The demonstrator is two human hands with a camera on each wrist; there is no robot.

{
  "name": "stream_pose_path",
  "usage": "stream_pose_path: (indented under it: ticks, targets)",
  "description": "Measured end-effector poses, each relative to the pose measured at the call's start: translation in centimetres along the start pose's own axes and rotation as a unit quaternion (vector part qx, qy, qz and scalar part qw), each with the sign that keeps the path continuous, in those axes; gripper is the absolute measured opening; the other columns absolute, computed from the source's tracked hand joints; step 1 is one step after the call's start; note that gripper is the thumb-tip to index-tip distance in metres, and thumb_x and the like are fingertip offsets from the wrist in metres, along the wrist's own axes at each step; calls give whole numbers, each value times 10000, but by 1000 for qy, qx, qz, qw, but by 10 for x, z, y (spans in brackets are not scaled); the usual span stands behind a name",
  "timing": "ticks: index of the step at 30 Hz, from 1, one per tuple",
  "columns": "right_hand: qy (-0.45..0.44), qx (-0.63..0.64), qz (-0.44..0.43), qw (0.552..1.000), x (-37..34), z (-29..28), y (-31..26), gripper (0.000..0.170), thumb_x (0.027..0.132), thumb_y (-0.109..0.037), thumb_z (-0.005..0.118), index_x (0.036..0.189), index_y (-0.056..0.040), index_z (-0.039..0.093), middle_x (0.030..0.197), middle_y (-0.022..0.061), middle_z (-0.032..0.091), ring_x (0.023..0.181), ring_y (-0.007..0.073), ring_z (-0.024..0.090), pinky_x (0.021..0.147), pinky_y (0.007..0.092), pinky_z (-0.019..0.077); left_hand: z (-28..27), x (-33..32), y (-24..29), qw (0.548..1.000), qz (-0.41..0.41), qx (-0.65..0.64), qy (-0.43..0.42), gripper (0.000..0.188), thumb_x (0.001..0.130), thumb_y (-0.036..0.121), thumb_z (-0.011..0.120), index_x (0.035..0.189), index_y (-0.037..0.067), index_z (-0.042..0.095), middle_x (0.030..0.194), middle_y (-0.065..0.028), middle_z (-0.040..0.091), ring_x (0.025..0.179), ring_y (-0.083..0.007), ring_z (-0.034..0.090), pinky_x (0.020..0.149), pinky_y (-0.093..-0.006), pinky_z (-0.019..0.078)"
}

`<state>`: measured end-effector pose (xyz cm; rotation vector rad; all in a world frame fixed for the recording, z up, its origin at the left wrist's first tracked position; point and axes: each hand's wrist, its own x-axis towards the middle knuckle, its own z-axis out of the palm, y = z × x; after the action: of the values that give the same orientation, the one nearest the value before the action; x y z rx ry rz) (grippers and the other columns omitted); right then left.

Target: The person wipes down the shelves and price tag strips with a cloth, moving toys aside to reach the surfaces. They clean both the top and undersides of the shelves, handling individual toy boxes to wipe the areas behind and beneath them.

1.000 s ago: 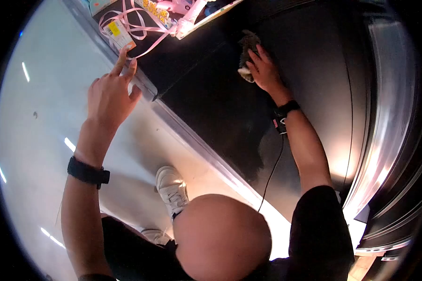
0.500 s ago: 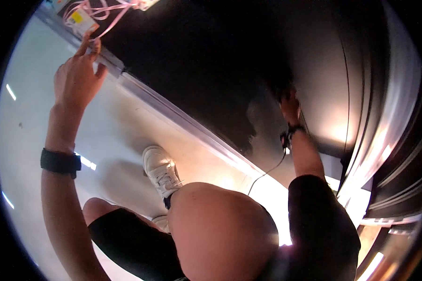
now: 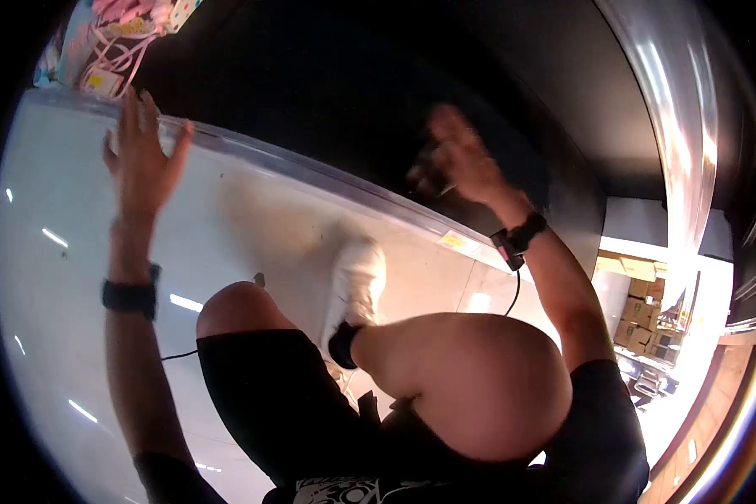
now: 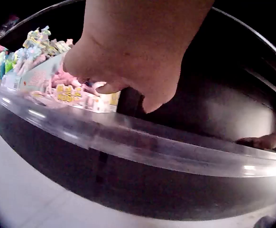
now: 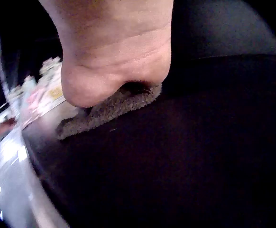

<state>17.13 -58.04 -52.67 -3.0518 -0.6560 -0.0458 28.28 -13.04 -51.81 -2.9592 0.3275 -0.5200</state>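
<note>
A grey, fuzzy cloth (image 5: 107, 114) lies under my right hand (image 3: 469, 164) on the dark shelf board (image 3: 311, 92). In the right wrist view the palm is over the cloth, and the fingers are hidden behind it. The head view shows this hand blurred, fingers stretched forward. My left hand (image 3: 145, 164) is spread with straight fingers at the shelf's clear front edge strip (image 3: 286, 158). Its fingertips are right by a white and yellow price tag (image 3: 102, 81) and pink ribbon (image 3: 126, 59).
Boxes of pink and pastel toys (image 4: 38, 54) stand at the left end of the shelf. A shoe (image 3: 359, 273) is on the pale floor (image 3: 50, 294) below my bent knees. Brown cartons (image 3: 640, 315) appear at the far right.
My right hand and the cloth have swept back and forth over the shelf, now nearer its front edge. The left fingers have spread wider. The head view has turned.
</note>
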Motion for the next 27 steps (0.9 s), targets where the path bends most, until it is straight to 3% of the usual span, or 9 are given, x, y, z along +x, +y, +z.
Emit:
stream_pose_path:
  ticks: [4, 6, 8, 14, 21, 24, 25, 26, 27]
  targets:
    - [-113, 8, -120, 986, 43, -18, -13, 488, 914, -221, 481, 1361, -74, 352, 1435, 162, 277, 1343, 304, 234, 1076, 396, 275, 2, -39, 39, 986, 77, -148, -15, 949, 798, 623, 509, 1393, -44, 192, 1452, -265, 153, 1359, -369, 169, 1081, -517, 165]
    - [-192, 162, 194, 948, 69, -31, 29, 434, 931, -246, 398, 1334, -85, 399, 1454, 133, 248, 1350, 295, 219, 1108, 385, 201, 7, -43, 48, 983, 61, -174, -8, 984, 780, 629, 534, 1391, -55, 179, 1446, -280, 150, 1357, -377, 167, 1086, -500, 169]
    - [37, -23, 172, 984, 70, -2, 68, 421, 927, -224, 400, 1315, -61, 414, 1429, 154, 285, 1344, 301, 231, 1107, 381, 203, 11, -43, 52, 984, 73, -164, 19, 1031, 746, 630, 571, 1385, -73, 170, 1442, -284, 156, 1354, -380, 174, 1096, -454, 182]
    - [-104, -95, -70, 988, 71, 1, -9, 453, 893, -190, 495, 1312, -54, 391, 1427, 185, 265, 1350, 287, 210, 1114, 403, 176, 10, -42, 48, 981, 64, -184, -2, 1032, 741, 543, 642, 1385, -79, 129, 1438, -302, 129, 1343, -415, 164, 1097, -463, 181]
    - [-64, 482, -16, 874, 132, 46, 86, 469, 837, -259, 587, 1235, -37, 479, 1240, 154, 483, 1153, 261, 453, 1017, 399, 322, 0, -41, 48, 989, 56, -129, -45, 1060, 709, 620, 614, 1360, -108, 202, 1436, -279, 182, 1341, -385, 205, 1101, -427, 195]
    - [-158, 481, 102, 857, 145, 23, 14, 479, 803, -247, 618, 1231, -65, 500, 1277, 145, 470, 1173, 252, 454, 1031, 407, 308, 5, -41, 51, 990, 51, -117, -65, 1061, 704, 620, 617, 1351, -117, 213, 1425, -293, 192, 1335, -393, 214, 1096, -435, 201]
    - [59, 199, -180, 961, 155, 49, -15, 432, 865, -240, 558, 1267, -104, 477, 1333, 135, 431, 1256, 254, 376, 1062, 417, 269, 11, -43, 48, 990, 69, -119, -29, 1058, 707, 623, 613, 1347, -122, 218, 1418, -303, 198, 1332, -399, 217, 1095, -439, 203]
    - [54, -71, -212, 973, 146, 27, -71, 404, 926, -264, 468, 1309, -138, 438, 1385, 118, 375, 1317, 251, 296, 1093, 414, 230, 14, -45, 48, 988, 88, -124, 3, 1055, 710, 625, 609, 1342, -127, 223, 1411, -313, 203, 1328, -405, 220, 1094, -442, 205]
    - [65, 54, -174, 981, 147, 34, -104, 428, 945, -302, 425, 1342, -144, 394, 1428, 104, 316, 1346, 247, 251, 1110, 420, 195, 12, -45, 49, 986, 100, -131, -2, 1055, 710, 625, 609, 1342, -127, 223, 1411, -313, 203, 1328, -405, 220, 1094, -442, 205]
